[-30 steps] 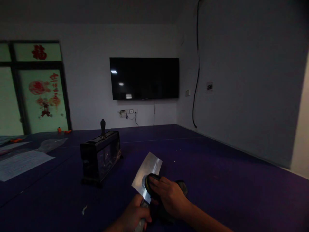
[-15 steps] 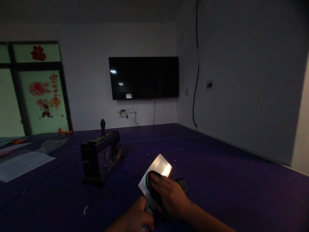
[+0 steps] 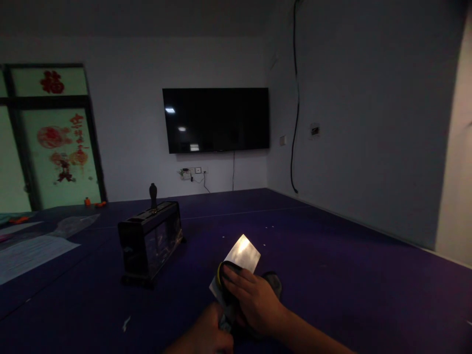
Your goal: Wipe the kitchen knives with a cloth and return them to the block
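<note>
My left hand (image 3: 212,332) is closed around the handle of a cleaver (image 3: 243,253), low in the middle of the view. The cleaver's broad, shiny blade tilts up and away from me, its far corner catching the light. My right hand (image 3: 256,301) presses a dark cloth-like pad with a yellow edge (image 3: 229,290) against the blade near the handle, fingers laid over it. Dark grey material (image 3: 273,282) shows just beyond that hand; whether it belongs to the pad I cannot tell.
A black knife block (image 3: 151,241) with one dark handle (image 3: 153,196) sticking up stands left of the cleaver. Papers (image 3: 37,255) and a clear plastic bag (image 3: 75,225) lie farther left on the purple tabletop (image 3: 332,285). A small white scrap (image 3: 126,323) lies in front.
The pad under my right hand has slid slightly down the blade towards the handle. The left grip is unchanged. My view has turned a little to the right.
</note>
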`<control>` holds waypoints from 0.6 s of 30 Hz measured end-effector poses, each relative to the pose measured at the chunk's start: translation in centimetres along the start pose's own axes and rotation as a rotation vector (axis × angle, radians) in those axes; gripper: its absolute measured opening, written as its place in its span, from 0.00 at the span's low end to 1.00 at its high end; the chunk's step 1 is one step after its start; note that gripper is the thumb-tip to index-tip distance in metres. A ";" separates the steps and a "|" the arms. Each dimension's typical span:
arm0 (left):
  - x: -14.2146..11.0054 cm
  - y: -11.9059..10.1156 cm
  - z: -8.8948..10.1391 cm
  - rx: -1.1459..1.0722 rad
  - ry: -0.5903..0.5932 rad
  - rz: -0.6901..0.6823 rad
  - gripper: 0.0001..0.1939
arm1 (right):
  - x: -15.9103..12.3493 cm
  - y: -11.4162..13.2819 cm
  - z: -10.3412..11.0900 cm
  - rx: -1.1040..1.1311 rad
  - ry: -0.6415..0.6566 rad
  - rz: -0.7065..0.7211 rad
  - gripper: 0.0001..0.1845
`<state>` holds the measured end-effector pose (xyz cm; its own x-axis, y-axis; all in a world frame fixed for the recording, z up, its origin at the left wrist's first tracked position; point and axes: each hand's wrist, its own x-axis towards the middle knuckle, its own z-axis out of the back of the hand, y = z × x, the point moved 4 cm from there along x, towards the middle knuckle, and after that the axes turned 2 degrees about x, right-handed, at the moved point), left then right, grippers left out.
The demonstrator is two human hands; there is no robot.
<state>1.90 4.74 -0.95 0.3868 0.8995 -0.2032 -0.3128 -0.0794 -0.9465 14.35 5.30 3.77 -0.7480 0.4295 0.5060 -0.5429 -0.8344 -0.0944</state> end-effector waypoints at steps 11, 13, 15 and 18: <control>0.3 1.3 0.2 -0.080 -0.117 -0.018 0.17 | 0.0 0.4 0.4 0.040 0.053 0.043 0.28; 0.2 1.3 0.1 -0.153 -0.111 0.007 0.16 | -0.1 0.3 0.1 0.048 0.059 0.046 0.28; 0.0 1.1 0.2 -0.207 -0.122 0.017 0.14 | -0.1 0.2 0.0 0.048 0.067 0.041 0.28; -0.1 1.0 0.4 -0.251 -0.145 0.014 0.12 | 0.0 0.2 0.1 0.037 0.063 0.038 0.27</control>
<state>1.22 4.71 -1.74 0.2507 0.9480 -0.1959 -0.0855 -0.1799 -0.9800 14.24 5.08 3.82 -0.7910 0.4174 0.4474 -0.5001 -0.8623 -0.0799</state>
